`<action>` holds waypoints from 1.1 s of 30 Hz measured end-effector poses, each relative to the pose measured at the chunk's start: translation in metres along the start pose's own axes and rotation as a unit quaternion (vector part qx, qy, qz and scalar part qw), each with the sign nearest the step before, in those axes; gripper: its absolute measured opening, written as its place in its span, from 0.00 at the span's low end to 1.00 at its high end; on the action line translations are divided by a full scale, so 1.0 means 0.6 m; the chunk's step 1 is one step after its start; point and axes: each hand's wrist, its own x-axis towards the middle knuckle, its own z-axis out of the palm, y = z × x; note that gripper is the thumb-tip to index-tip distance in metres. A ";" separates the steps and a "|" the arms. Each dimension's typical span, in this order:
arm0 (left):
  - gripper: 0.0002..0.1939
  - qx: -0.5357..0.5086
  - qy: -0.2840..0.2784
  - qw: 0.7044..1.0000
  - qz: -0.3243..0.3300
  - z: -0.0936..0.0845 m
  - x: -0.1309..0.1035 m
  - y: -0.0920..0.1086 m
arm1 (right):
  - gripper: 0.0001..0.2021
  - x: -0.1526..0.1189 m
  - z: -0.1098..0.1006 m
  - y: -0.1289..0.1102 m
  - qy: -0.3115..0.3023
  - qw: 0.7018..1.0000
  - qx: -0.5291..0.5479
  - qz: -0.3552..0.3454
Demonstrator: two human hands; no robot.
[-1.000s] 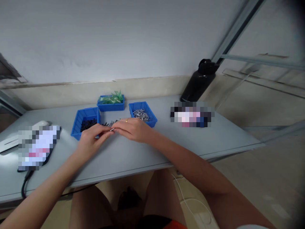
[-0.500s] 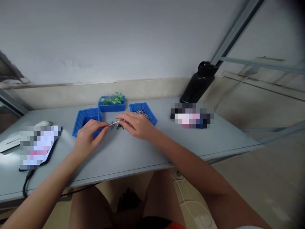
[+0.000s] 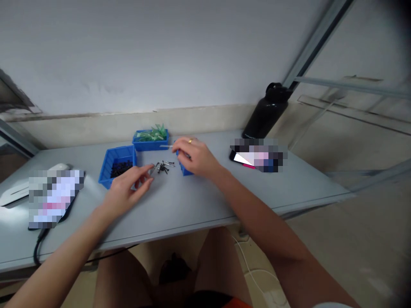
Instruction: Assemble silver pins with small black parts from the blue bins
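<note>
My left hand (image 3: pixel 128 188) is at the near left side of a small pile of dark and silver screws (image 3: pixel 163 167), its thumb and forefinger apart by the pile's edge. Over the right blue bin (image 3: pixel 187 172) is my right hand (image 3: pixel 192 155), fingers closed on a thin pale strip that sticks out to the left. That hand hides most of the bin. To the left, another blue bin (image 3: pixel 104 173) holds dark screws (image 3: pixel 120 168). A third blue bin (image 3: pixel 150 146) at the back holds green plastic pieces (image 3: pixel 152 134).
A black bottle (image 3: pixel 266 112) stands at the back right, with a blurred phone (image 3: pixel 244 159) before it. On the left lie another phone (image 3: pixel 53 203) with a cable (image 3: pixel 36 248) and a white mouse (image 3: pixel 59 167). The table's front edge (image 3: pixel 180 231) runs near my legs.
My hands have moved apart. The right one went right and up over the right bin with the thin strip; the left one opened beside the pile, which now shows more fully.
</note>
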 end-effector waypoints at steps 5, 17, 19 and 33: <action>0.14 0.070 -0.085 0.991 0.070 0.019 -0.004 0.001 | 0.12 -0.003 -0.012 0.046 0.000 0.989 -0.082 0.125; 0.16 0.301 -0.293 0.907 -0.023 0.049 0.013 0.031 | 0.12 -0.003 0.024 0.028 -0.050 0.996 -0.009 0.066; 0.16 0.319 -0.296 0.900 -0.030 0.054 0.022 0.038 | 0.12 -0.004 0.029 0.017 -0.070 0.997 0.011 0.030; 0.13 0.252 -0.275 0.928 0.009 0.068 0.042 0.008 | 0.10 -0.011 0.034 -0.017 -0.153 0.988 0.026 -0.022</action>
